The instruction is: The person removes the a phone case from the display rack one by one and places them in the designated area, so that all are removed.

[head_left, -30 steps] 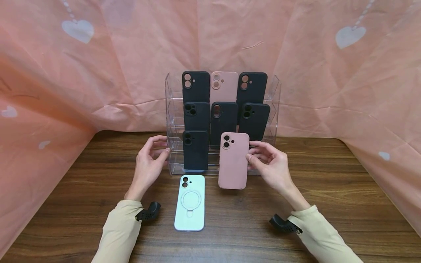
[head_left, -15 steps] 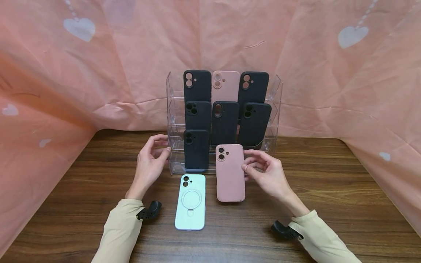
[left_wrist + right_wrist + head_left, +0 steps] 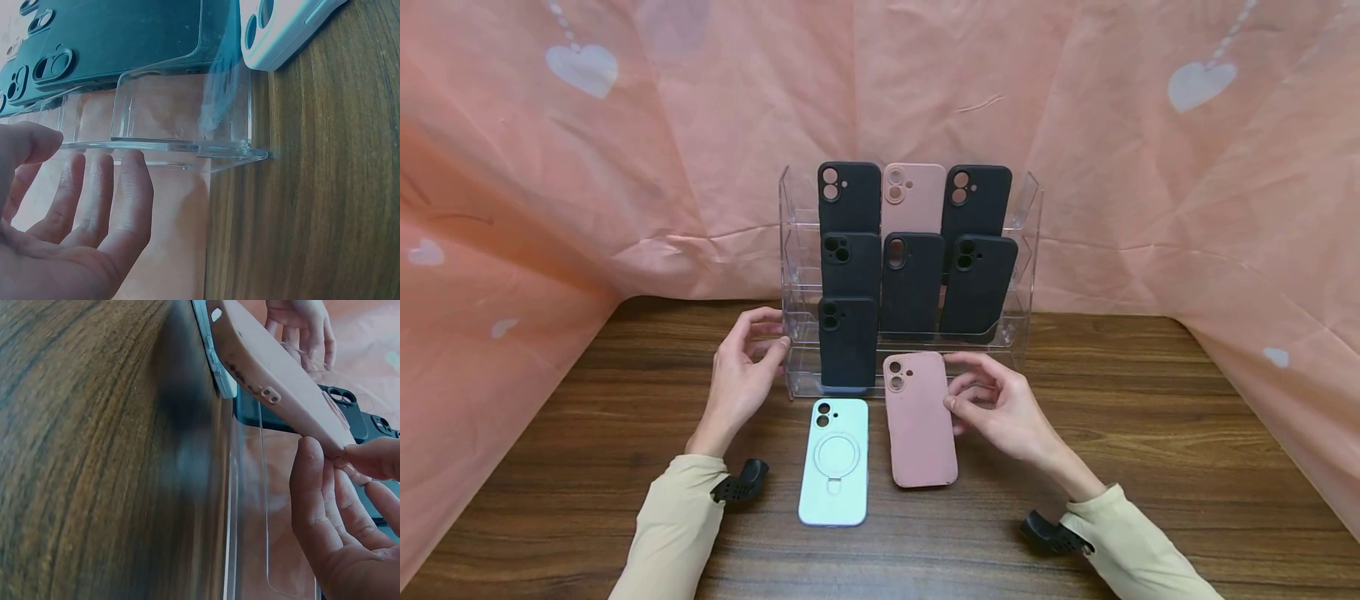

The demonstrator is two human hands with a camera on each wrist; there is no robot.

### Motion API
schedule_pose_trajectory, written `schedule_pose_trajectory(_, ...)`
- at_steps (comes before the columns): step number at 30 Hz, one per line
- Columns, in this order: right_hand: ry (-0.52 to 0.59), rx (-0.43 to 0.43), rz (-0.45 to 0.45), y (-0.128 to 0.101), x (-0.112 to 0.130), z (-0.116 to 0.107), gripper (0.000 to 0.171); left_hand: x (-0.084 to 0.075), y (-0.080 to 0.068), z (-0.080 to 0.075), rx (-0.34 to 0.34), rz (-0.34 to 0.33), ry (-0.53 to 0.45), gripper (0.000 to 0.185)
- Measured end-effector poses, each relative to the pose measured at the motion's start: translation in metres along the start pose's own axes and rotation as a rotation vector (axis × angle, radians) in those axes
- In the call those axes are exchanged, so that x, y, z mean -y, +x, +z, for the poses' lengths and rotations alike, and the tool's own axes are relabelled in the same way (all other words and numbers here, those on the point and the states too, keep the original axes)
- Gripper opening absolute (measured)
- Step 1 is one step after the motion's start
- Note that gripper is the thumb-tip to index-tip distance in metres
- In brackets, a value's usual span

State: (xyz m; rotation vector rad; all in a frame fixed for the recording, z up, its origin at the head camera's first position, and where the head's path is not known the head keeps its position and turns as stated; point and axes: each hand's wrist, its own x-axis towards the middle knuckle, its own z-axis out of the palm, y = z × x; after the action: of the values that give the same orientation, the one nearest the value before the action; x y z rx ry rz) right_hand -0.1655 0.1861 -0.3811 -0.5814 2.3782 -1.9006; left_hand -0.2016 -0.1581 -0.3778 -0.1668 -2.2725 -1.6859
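Observation:
My right hand (image 3: 957, 405) pinches the right edge of a pink phone case (image 3: 920, 419) near its camera end. The case is tilted: its lower end is at the wooden table (image 3: 1150, 467) and its upper end is lifted, as the right wrist view shows around the pink case (image 3: 275, 381) and right hand (image 3: 337, 506). My left hand (image 3: 771, 333) holds the left wall of a clear acrylic stand (image 3: 1026, 250), thumb on one side and fingers (image 3: 134, 187) on the other of that stand (image 3: 181, 147). A white case (image 3: 833, 461) with a ring lies flat between my hands.
The tiered stand holds several black cases (image 3: 912, 279) and one pink case (image 3: 913, 196) in the top row. Its lowest tier has one black case (image 3: 847, 342) at the left. A pink cloth with hearts (image 3: 1187, 167) hangs behind and at both sides.
My right hand has brought the pink case down and toward me from in front of the stand's lowest tier, laying it back toward the table. The left hand has stayed on the stand.

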Motion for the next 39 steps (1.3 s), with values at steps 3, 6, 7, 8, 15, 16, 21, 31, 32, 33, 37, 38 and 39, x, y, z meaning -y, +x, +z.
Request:
schedule_pose_trajectory(3, 0.001, 0.024, 0.008, 0.0, -0.001, 0.001, 0.053, 0.0, -0.001, 0.0, 0.004, -0.002, 0.002, 0.036)
schedule_pose_trajectory(6, 0.0, 0.041, 0.013, -0.001, -0.001, 0.003, 0.054, 0.0, -0.001, 0.0, 0.005, -0.003, 0.001, 0.036)
schedule_pose_trajectory(7, -0.003, 0.047, 0.014, -0.001, -0.002, 0.004, 0.055, 0.0, -0.001, 0.0, 0.003, -0.003, 0.0, 0.036)
schedule_pose_trajectory(8, -0.007, 0.054, 0.016, -0.001, -0.002, 0.004, 0.055, 0.0, 0.0, 0.0, 0.002, -0.003, -0.002, 0.036)
schedule_pose_trajectory(15, 0.005, 0.095, 0.055, -0.001, -0.005, 0.009, 0.058, -0.001, 0.001, -0.001, -0.003, -0.004, -0.005, 0.036)
schedule_pose_trajectory(16, 0.012, 0.102, 0.061, -0.001, -0.005, 0.01, 0.059, -0.001, 0.001, -0.001, -0.002, -0.004, -0.003, 0.036)
schedule_pose_trajectory(21, 0.022, 0.134, 0.087, -0.002, -0.006, 0.013, 0.061, -0.001, 0.001, -0.001, 0.004, -0.004, 0.002, 0.037)
schedule_pose_trajectory(31, 0.02, 0.209, 0.161, -0.003, -0.011, 0.016, 0.048, 0.0, 0.001, 0.0, 0.008, -0.011, -0.006, 0.037)
schedule_pose_trajectory(32, 0.013, 0.216, 0.165, -0.003, -0.011, 0.016, 0.048, 0.0, 0.001, 0.0, 0.009, -0.012, -0.007, 0.037)
schedule_pose_trajectory(33, 0.006, 0.223, 0.167, -0.003, -0.012, 0.016, 0.048, 0.0, 0.001, 0.0, 0.01, -0.013, -0.008, 0.037)
schedule_pose_trajectory(37, -0.018, 0.234, 0.169, -0.003, -0.014, 0.017, 0.047, 0.0, 0.001, 0.0, 0.01, -0.016, -0.009, 0.037)
schedule_pose_trajectory(38, -0.024, 0.234, 0.173, -0.003, -0.014, 0.017, 0.046, 0.0, 0.001, 0.0, 0.01, -0.015, -0.01, 0.037)
schedule_pose_trajectory(39, -0.027, 0.237, 0.174, -0.003, -0.015, 0.017, 0.046, 0.0, 0.001, 0.0, 0.01, -0.015, -0.01, 0.037)
